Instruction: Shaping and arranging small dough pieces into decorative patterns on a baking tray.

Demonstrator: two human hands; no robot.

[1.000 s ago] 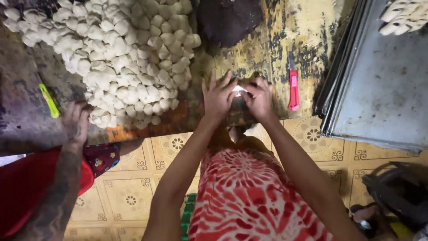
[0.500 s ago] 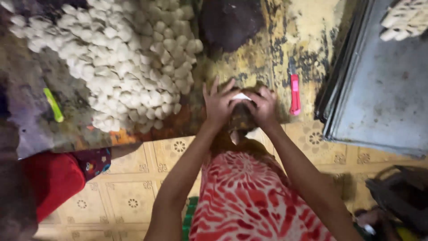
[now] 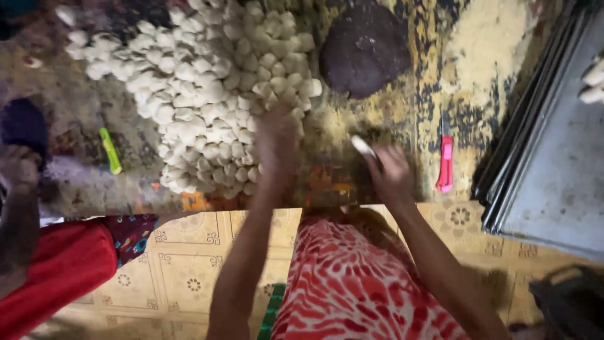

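Observation:
A large pile of small white dough pieces (image 3: pixel 201 107) lies on the worn yellow-and-black work surface (image 3: pixel 440 82). My left hand (image 3: pixel 277 135) is stretched out over the pile's near right edge. It is blurred, so its fingers cannot be read. My right hand (image 3: pixel 391 173) rests on the surface to the right and pinches a small white piece (image 3: pixel 363 146) at its fingertips. A dark round mound of filling (image 3: pixel 365 50) sits beyond both hands.
A pink cutter (image 3: pixel 445 165) lies right of my right hand, and a green cutter (image 3: pixel 111 151) left of the pile. Stacked metal trays (image 3: pixel 547 170) fill the right side. Another person's arm (image 3: pixel 19 195) and red clothing (image 3: pixel 56 271) are at the left. Patterned floor (image 3: pixel 182 271) below.
My hands were pressed together around a white piece. Now they are apart: the left has swung out to the pile, and the right stays back with a white piece.

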